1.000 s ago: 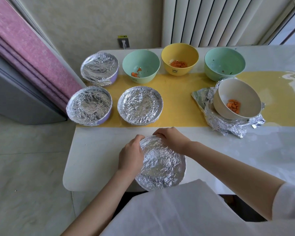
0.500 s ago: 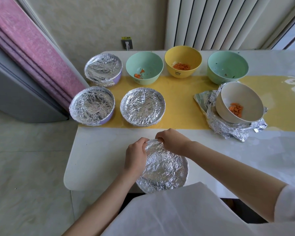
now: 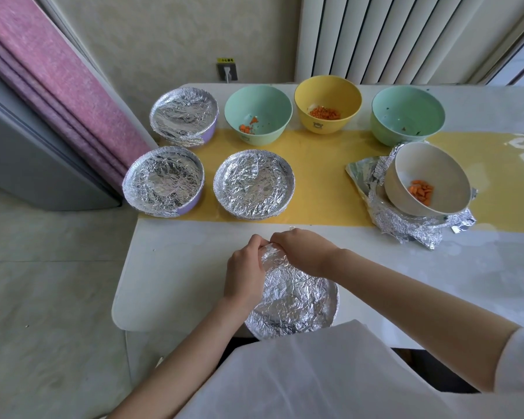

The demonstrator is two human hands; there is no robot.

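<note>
Both hands pinch the foil at the far rim of a plate near the person.

The foil-covered plate [image 3: 297, 303] lies at 6 o'clock on the table [image 3: 170, 267], by its near edge. The left hand [image 3: 245, 276] and right hand [image 3: 303, 252] meet at about 11 o'clock on its rim, fingers curled, each pinching the crinkled foil there, fingertips nearly touching. Three other wrapped plates [image 3: 254, 184] lie at 10 o'clock. At 12 o'clock stand a green bowl [image 3: 258, 114], a yellow bowl [image 3: 328, 104] and a second green bowl [image 3: 407, 114]. At 2 o'clock a cream bowl [image 3: 427, 178] holding orange pieces sits tilted on loose foil [image 3: 406, 228].
</note>
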